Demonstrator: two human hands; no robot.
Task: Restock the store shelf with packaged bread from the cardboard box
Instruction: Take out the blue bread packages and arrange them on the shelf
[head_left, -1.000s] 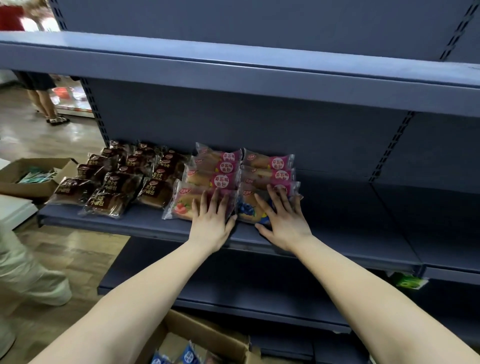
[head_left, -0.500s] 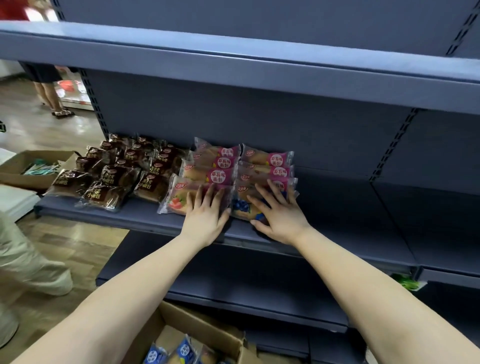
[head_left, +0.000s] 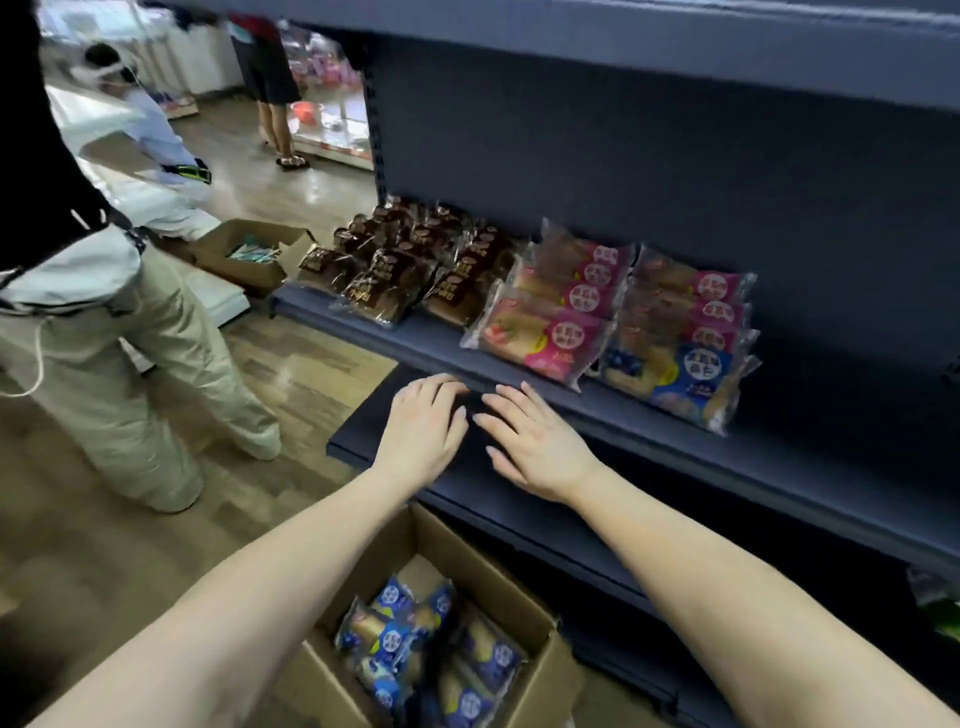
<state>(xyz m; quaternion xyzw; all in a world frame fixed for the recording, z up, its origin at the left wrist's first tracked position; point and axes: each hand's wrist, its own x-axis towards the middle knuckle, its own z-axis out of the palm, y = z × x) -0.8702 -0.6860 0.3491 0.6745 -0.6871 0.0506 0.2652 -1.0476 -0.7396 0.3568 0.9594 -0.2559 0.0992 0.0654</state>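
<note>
Packaged bread (head_left: 540, 332) lies untouched; left hand (head_left: 421, 431) and right hand (head_left: 540, 447) fingers (head_left: 511, 402) spread, empty.

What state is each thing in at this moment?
left hand, open, holding nothing.
right hand, open, holding nothing.
cardboard box, open, blue packs inside.
shelved blue pack, lying flat, frontmost in its column.
pink packs, lying flat, overlapping.
brown packs, lying in overlapping rows.
</note>
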